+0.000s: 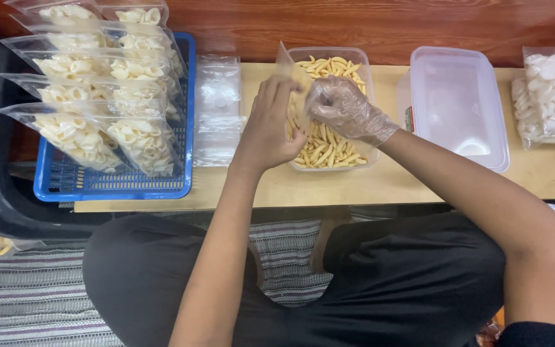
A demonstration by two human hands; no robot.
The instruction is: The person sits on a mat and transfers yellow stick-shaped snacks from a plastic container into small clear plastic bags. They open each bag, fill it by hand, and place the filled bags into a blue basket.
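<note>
Head view, looking down at a low pale wooden table [419, 183]. Landmark: the clear rectangular plastic tub of yellow stick-shaped crackers [326, 148], centre of the table.

Left hand [268, 125]: bare, directly over the tub's left edge, fingers closed on a small clear plastic bag [288, 67], which stands upright above the tub with its mouth up. Grip is a narrow pinch on the bag's side.

Right hand [347, 109]: in a thin transparent disposable glove, over the tub's middle, just right of the bag. Fingers bunched together and touching the bag's opening; whether crackers are pinched in them I cannot tell.

Left of the tub, just beside it: a flat stack of empty clear plastic bags [218, 109]. Further left: a blue plastic mesh basket [114, 186] holding rows of filled clear bags of pale curled crackers [104, 96], overlapped and leaning.

Right of the tub, near but apart: an empty translucent rectangular plastic container [457, 106]. Well right of that, at the table's end: a clear bag of white round crackers [552, 96].

Below the tub, in front of the table: the person's crossed legs in black trousers [412, 276] on a grey-striped woven mat [27, 302]
</note>
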